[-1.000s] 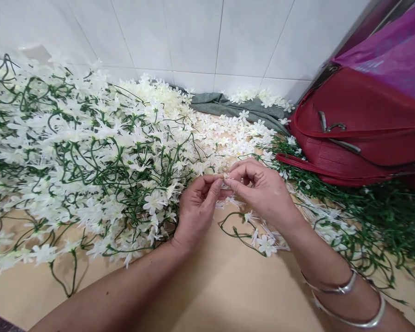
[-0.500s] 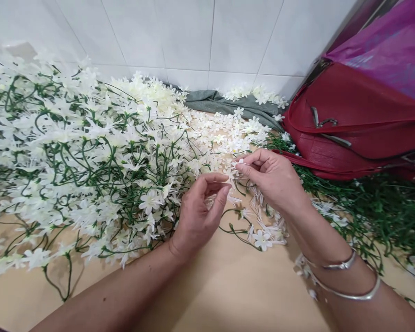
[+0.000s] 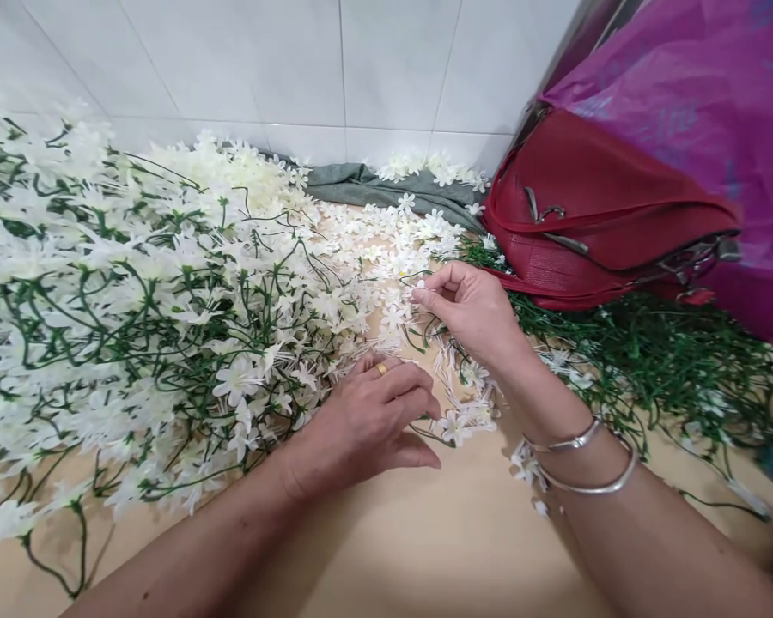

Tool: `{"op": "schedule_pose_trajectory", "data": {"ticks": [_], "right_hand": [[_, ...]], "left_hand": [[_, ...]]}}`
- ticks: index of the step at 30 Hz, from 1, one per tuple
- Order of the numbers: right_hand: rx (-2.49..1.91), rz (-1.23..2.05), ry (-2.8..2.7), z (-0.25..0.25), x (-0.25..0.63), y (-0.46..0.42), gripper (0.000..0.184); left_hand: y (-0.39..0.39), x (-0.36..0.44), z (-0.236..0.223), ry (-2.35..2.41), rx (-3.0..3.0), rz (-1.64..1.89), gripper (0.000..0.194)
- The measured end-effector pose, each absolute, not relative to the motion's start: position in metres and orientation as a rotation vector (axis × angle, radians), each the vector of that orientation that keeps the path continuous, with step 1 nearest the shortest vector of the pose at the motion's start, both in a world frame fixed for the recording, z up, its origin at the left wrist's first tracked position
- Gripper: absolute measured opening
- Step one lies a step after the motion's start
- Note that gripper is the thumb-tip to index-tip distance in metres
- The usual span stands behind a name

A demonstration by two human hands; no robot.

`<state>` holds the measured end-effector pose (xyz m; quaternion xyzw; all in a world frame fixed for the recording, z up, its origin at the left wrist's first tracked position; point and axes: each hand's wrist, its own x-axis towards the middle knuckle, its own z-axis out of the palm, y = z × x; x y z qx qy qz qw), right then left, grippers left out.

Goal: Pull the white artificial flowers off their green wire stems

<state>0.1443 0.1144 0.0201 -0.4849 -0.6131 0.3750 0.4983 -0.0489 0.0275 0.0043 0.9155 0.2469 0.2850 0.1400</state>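
A big heap of white artificial flowers on green stems (image 3: 135,300) covers the left of the tan floor (image 3: 425,549). My left hand (image 3: 370,421), wearing a gold ring, lies palm down at the heap's edge with its fingers curled onto a green vine with white flowers (image 3: 464,412). My right hand (image 3: 473,305), with two silver bangles on the wrist, is raised a little farther back and pinches a small white flower (image 3: 418,287) between thumb and fingertips. Loose white blossoms (image 3: 399,240) are scattered just beyond it.
A dark red bag (image 3: 593,215) lies at the right under a purple plastic sheet (image 3: 696,94). Bare green stems (image 3: 657,352) sprawl in front of the bag. A grey-green cloth (image 3: 374,184) lies along the white tiled wall (image 3: 296,60).
My hands, joined at one flower a second ago, have parted. The left dropped palm down onto the vine; the right moved back with a small flower. The view swung right.
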Motion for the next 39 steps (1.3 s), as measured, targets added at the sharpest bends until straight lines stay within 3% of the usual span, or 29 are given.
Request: {"op": "schedule_pose_trajectory", "data": {"ticks": [5,10,13,19,27,39], "right_hand": [[-1.168,0.927,-1.454,0.018,0.146,0.116,0.019],[-1.163,0.923,-1.444,0.017,0.147,0.117,0.02],[-1.152,0.923,-1.429,0.018,0.147,0.117,0.022],[-1.007,1.045,-1.317,0.025,0.144,0.115,0.026],[-0.865,1.347,-1.345,0.05,0.143,0.1,0.045],[-0.745,1.753,-1.503,0.061,0.146,0.088,0.033]], "left_hand": [[0.032,-0.053,0.001,0.811,2.682,0.74,0.037],[0.035,-0.051,0.003,0.822,2.66,0.702,0.018],[0.034,-0.05,0.008,0.852,2.654,0.692,0.016],[0.03,-0.05,0.013,1.002,2.384,1.099,0.007],[0.027,-0.049,0.011,1.13,1.55,1.266,0.017],[0.031,-0.048,0.01,1.151,1.504,1.279,0.02]]}}
